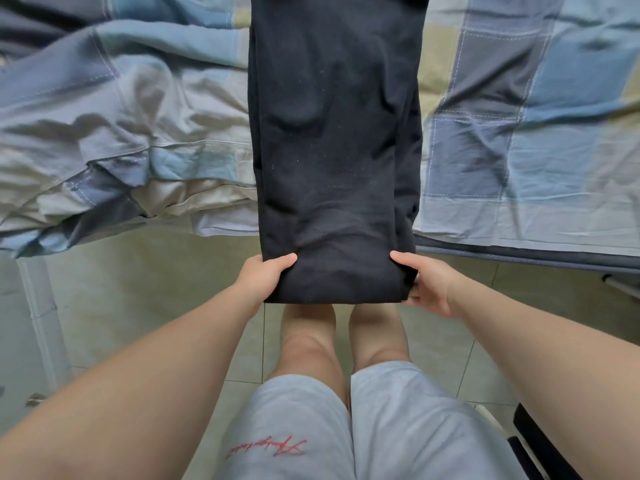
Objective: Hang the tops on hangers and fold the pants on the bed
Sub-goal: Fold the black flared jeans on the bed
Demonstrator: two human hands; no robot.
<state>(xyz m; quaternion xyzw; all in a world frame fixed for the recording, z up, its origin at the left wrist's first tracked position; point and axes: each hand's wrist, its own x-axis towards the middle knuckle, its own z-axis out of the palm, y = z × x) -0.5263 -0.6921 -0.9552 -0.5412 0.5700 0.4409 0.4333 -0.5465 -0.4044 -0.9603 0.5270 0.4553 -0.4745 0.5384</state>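
A rumpled plaid quilt lies bunched at the left. The left hand pinches the near left corner of the black pants, which stretch lengthwise over the bed, near end past its edge. The right hand grips the right corner.

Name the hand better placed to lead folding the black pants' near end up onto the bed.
Left, narrowly. The left hand pinches the pants flat at their corner; the right hand holds a bunched, uneven edge. Both should lift.
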